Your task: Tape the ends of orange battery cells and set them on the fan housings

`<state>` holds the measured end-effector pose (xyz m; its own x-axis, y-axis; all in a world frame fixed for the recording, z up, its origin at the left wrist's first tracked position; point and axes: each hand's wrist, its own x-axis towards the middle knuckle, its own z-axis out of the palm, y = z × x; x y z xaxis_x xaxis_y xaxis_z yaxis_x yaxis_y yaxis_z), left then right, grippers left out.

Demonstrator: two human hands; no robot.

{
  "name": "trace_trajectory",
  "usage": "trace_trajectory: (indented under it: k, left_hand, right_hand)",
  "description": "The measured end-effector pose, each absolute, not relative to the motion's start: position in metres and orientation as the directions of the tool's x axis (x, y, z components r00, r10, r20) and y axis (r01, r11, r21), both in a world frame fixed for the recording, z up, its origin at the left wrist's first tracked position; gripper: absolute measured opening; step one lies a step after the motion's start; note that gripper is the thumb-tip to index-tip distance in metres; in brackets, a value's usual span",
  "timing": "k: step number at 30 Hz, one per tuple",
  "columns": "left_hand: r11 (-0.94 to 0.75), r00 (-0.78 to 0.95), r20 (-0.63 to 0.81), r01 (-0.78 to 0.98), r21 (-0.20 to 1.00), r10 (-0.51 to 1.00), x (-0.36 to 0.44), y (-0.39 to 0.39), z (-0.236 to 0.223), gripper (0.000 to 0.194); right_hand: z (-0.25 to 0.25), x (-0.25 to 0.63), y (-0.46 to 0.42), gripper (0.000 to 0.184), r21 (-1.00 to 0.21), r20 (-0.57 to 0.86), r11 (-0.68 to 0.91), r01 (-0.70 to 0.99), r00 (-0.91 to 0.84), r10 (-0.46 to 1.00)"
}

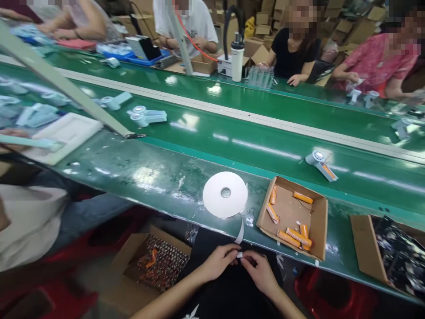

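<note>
The left hand [219, 262] and right hand [260, 269] pinched a small white piece [239, 254], possibly tape, between narrowed fingertips beside the edge of the bench [166, 177]. The tape roll [214, 197], its loose strip [240, 231] hanging near the left hand, and a cardboard tray [286, 215] of orange cylinders [303, 197] stood between the hands and the green conveyor [265, 135]; a box [367, 246] of dark parts [400, 252] sat farther right.
</note>
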<state>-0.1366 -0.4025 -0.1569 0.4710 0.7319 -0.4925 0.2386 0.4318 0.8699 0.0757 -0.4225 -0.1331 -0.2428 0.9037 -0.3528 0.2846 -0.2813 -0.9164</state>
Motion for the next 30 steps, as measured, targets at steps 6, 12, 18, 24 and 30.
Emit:
trace_trajectory:
  k: [6,12,18,24,30]
  left_hand:
    - [0.535,0.472,-0.504,0.078,0.841,0.723,-0.125,-0.400,-0.182,0.098]
    - [0.525,0.485,-0.493,0.078,0.847,0.723,-0.123,-0.398,-0.180,0.091]
    - [0.517,0.485,-0.500,0.111,0.849,0.717,-0.122,-0.400,-0.182,0.091]
    - [0.469,0.506,-0.498,0.195,0.861,0.704,-0.122,-0.402,-0.182,0.079]
    - [0.354,0.555,-0.493,0.344,0.870,0.670,-0.131,-0.396,-0.175,0.063]
  right_hand:
    - [-0.137,0.080,-0.420,0.070,-0.896,-0.332,-0.233,0.378,-0.221,0.917]
    - [-0.145,0.080,-0.428,0.076,-0.900,-0.346,-0.258,0.351,-0.216,0.913]
    - [-0.144,0.084,-0.430,0.066,-0.889,-0.407,-0.297,0.349,-0.306,0.861]
    - [-0.130,0.090,-0.418,0.046,-0.853,-0.479,-0.288,0.434,-0.436,0.761]
    - [-0.128,0.098,-0.415,0.046,-0.806,-0.534,-0.235,0.543,-0.495,0.686]
